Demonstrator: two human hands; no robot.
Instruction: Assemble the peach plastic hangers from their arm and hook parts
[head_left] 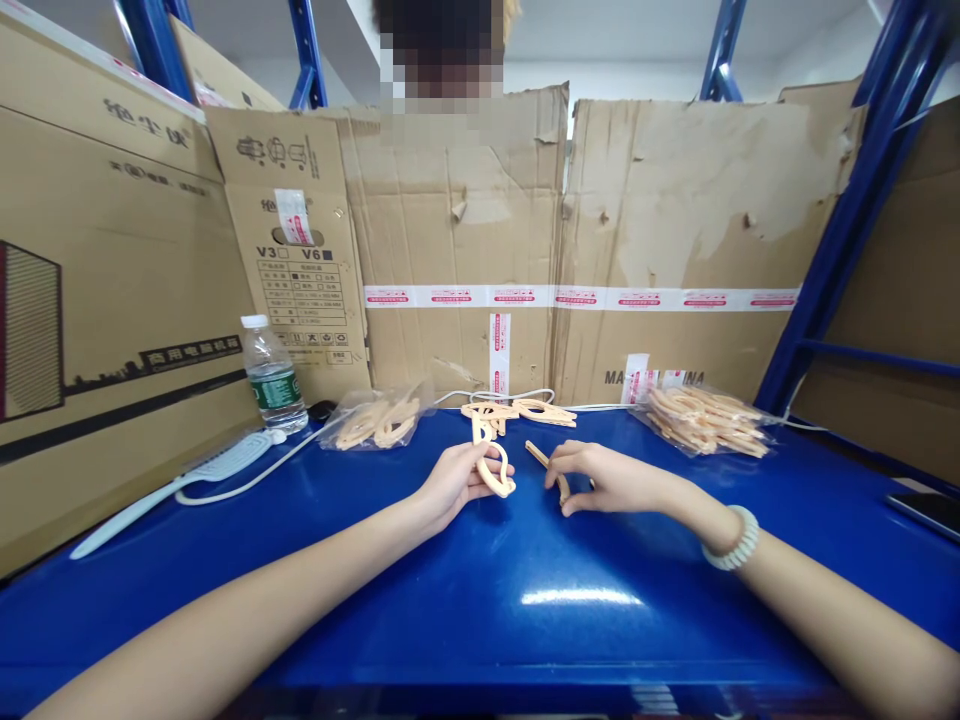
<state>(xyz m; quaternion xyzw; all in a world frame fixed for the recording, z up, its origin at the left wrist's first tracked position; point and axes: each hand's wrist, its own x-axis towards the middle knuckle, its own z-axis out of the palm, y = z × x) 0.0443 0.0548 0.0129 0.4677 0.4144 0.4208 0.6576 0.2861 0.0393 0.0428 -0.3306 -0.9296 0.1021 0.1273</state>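
Observation:
My left hand (459,482) is closed on a light-orange plastic folding hanger (496,480), held tilted just above the blue table, its curved loop facing up. To its right, my right hand (592,478) pinches a slim light-orange hanger arm (561,484) between thumb and fingers. The far end of that arm points away to the upper left, and the fingers hide part of it. Beyond both hands, more light-orange hangers (544,412) lie loose at the back of the table, overlapping one another.
A clear bag of hanger parts (379,422) lies at back left, a fuller bag (705,422) at back right. On the left are a water bottle (274,380) and a pale blue brush (187,485). A phone (926,508) sits far right. Cardboard walls (457,230) enclose the table.

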